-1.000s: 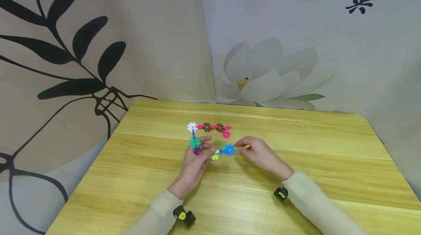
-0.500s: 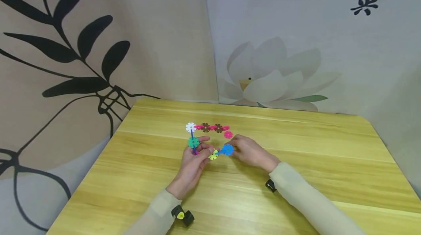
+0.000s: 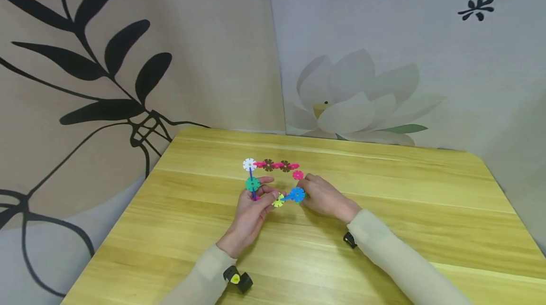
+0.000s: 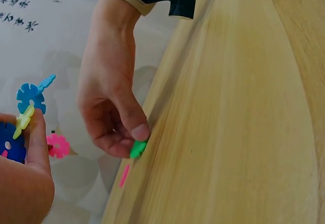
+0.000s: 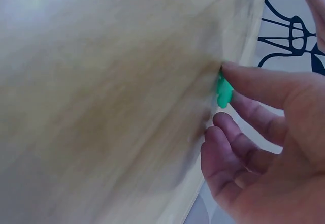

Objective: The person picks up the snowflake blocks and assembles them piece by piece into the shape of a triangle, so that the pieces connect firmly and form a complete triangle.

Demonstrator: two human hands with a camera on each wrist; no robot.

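My left hand holds a chain of notched, flower-shaped plastic discs, pinching it near a yellow disc. A blue disc ends the near side; a teal disc and a white disc lie up the left side. Along the far side run pink discs and brown discs. Close to the blue disc is my right hand. In the right wrist view its thumb and index finger pinch a green disc, seen almost edge-on. Whether green and blue discs touch is unclear.
A pink disc sits just beyond the right fingertips; its attachment to the chain is unclear. Everything is over a wooden table, with a printed wall behind its far edge. A black camera is strapped to the left wrist.
My right hand has moved left and slightly forward, up to the blue disc, and its wrist has turned. The nearby pink disc has shifted a little right. The left hand keeps its hold.
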